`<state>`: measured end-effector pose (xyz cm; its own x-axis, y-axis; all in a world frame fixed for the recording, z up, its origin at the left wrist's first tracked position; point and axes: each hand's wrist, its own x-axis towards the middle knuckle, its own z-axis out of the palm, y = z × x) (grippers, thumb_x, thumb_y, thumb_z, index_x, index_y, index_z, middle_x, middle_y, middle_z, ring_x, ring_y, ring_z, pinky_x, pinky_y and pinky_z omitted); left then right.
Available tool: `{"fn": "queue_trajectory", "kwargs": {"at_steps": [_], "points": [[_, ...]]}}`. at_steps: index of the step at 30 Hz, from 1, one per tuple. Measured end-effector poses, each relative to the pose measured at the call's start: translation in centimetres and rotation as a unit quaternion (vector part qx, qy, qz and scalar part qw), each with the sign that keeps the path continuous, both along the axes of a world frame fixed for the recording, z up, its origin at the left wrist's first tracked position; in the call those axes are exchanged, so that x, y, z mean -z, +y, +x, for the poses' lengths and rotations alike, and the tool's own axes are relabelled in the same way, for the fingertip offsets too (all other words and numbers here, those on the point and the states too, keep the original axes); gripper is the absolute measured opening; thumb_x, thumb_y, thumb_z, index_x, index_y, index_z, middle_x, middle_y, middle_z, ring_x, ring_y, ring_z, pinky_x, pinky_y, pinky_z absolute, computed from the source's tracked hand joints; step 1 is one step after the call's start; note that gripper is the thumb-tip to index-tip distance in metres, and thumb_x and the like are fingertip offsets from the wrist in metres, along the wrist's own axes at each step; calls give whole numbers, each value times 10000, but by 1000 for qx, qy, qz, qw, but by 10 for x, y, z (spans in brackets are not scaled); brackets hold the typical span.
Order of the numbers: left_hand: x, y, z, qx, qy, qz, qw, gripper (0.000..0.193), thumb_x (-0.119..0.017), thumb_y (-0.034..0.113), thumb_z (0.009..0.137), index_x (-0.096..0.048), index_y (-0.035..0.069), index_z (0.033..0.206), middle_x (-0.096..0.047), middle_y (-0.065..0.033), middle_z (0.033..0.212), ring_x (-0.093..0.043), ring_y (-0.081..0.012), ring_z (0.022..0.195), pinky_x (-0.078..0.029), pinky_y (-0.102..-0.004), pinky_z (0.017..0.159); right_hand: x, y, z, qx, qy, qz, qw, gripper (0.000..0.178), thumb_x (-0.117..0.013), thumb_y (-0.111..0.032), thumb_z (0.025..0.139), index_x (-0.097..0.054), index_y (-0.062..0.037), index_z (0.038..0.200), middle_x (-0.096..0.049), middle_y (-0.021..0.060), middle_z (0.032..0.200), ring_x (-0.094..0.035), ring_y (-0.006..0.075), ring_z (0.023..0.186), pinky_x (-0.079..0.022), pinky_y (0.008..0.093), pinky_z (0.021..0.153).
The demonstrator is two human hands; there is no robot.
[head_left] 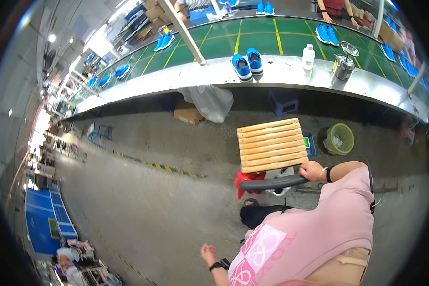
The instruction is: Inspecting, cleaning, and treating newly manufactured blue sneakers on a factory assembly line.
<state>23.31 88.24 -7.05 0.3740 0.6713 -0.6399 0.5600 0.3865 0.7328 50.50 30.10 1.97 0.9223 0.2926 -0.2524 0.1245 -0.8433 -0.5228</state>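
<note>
Nearest my view is the pink shirt (336, 209), its sleeve running out to the right hand (311, 170), whose fingers look curled over the right end of a dark curved rail (273, 183). The rail runs along the near side of the slatted wooden chair (273, 145), which is on the floor between the body and the counter (291, 77). The left hand (208, 252) hangs well apart from it, fingers loosely parted, with nothing I can see in them. With only one end of the rail held, I judge that a hard pull would twist the chair instead of drawing it straight, and its far right corner could knock the blue tray (310, 144) just beside it. A wider swing might reach the yellow-green bin (340, 138). The red bag or cloth (247, 183) at the rail's left end could snag; I can't tell whether it is tied on. The dark shoe (251, 202) is near that end too, so a careless backward drag could strike the foot.
</note>
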Motion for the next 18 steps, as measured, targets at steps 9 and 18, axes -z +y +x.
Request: {"fn": "queue_trajectory", "kwargs": {"at_steps": [9, 18], "points": [[29, 104, 132, 388, 131, 67, 910, 293, -516, 271, 986, -608, 72, 1180, -656, -80, 947, -623, -183, 812, -525, -347, 712, 0, 15, 1, -22, -38, -138, 989, 230, -491, -236, 869, -627, -82, 766, -617, 133, 799, -593, 341, 835, -479, 451, 774], [49, 332, 318, 679, 274, 271, 625, 287, -524, 249, 969, -643, 26, 1103, -665, -138, 1017, -633, -214, 937, -519, -374, 814, -41, 73, 2, 182, -23, -404, 896, 186, -537, -197, 854, -675, -79, 817, -630, 105, 892, -588, 264, 922, -465, 406, 813]]}}
